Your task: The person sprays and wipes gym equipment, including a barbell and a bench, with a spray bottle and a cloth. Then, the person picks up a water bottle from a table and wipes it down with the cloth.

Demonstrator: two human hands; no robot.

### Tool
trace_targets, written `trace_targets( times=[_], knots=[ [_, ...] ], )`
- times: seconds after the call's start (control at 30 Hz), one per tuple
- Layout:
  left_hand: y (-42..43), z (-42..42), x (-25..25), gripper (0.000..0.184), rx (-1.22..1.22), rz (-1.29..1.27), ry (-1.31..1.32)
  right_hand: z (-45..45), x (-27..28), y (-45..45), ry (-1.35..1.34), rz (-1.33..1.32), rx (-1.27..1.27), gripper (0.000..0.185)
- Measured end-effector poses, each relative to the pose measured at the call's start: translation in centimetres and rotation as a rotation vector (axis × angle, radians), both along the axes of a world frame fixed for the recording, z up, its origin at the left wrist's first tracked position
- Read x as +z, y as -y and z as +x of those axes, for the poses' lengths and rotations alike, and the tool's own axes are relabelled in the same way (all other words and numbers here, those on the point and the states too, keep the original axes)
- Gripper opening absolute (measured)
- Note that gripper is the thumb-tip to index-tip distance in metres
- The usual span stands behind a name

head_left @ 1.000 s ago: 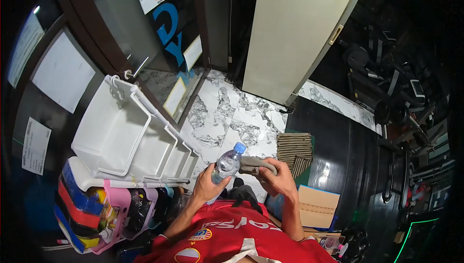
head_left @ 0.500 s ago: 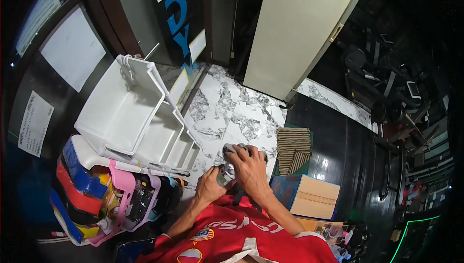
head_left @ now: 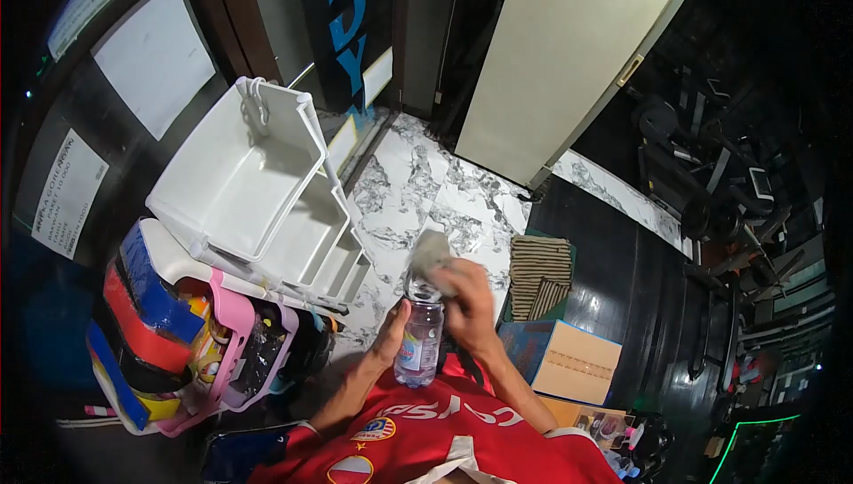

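Observation:
My left hand (head_left: 389,337) is closed around the side of a clear plastic bottle (head_left: 423,342) with a label, held upright in front of the red shirt. A grey cloth (head_left: 430,254) is in my right hand (head_left: 470,306), at the upper end of the bottle. Motion blurs the cloth and the right fingers, and the bottle's top is partly covered by them.
To the left stands a white tiered shelf (head_left: 235,191); below it are a pink basket (head_left: 233,315) and coloured containers. On the right are a striped mat (head_left: 539,262), a cardboard piece (head_left: 577,361) and a black bench-like surface (head_left: 613,280). A tall pale cabinet (head_left: 560,57) stands ahead.
The bottle, mostly hidden between the hands before, now shows upright with its label. My right hand and the cloth have shifted up to its top. The view has tilted slightly.

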State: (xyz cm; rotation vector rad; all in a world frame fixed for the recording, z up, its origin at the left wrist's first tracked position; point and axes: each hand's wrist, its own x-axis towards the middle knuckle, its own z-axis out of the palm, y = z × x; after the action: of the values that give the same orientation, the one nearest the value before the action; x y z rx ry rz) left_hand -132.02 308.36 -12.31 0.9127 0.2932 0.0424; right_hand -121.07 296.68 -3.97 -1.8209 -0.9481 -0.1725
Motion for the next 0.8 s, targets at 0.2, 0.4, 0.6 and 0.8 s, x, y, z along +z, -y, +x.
trace_targets(
  times=[0.2,0.4,0.6,0.8],
  knots=[
    [-1.1,0.8,2.5,0.058,0.179,-0.279,0.065,-2.8,-0.3,0.0,0.075,-0.198,0.177,0.050],
    [-3.8,1.5,2.5,0.068,0.183,-0.337,-0.027,-4.0,-0.3,2.4,0.050,-0.284,0.466,0.051],
    [-4.8,2.1,3.4,0.066,0.266,-0.305,-0.079,-2.8,-0.6,4.2,-0.133,-0.064,0.607,0.043],
    [-2.1,2.8,0.5,0.054,0.266,-0.403,0.011,-2.0,1.5,-1.7,0.039,-0.080,0.180,0.044]
  ],
)
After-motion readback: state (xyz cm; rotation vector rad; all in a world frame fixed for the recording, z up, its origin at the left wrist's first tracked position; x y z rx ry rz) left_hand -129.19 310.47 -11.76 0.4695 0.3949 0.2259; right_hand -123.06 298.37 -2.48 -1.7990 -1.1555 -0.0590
